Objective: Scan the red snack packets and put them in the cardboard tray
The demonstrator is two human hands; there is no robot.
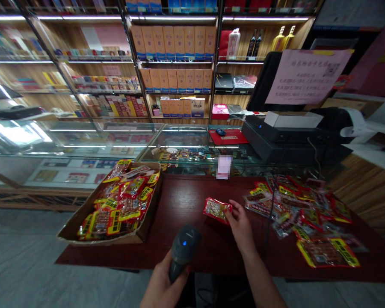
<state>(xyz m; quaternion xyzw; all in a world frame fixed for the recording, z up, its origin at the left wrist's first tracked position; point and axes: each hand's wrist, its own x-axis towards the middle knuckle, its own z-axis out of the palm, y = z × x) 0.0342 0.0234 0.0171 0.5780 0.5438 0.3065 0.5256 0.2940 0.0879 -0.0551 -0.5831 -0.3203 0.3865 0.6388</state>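
My L grip [163,280] clasped scanner [185,244]; rel. to it, R grip [240,223] pinched red pkt [215,208], 1 o'clock; carton [150,217], 10 o'clock.

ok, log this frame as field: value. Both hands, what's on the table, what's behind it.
left hand: gripping handheld scanner, blue light lit
right hand: holding small red packet by its right end, above the table
table: dark reddish-brown, glossy
table, left: open cardboard box with many red-and-yellow packets inside
table, right: loose pile of packets, overlapping
behind table: glass display counter
back right: dark monitor with a printed sheet on it
packet print: too blurred to read
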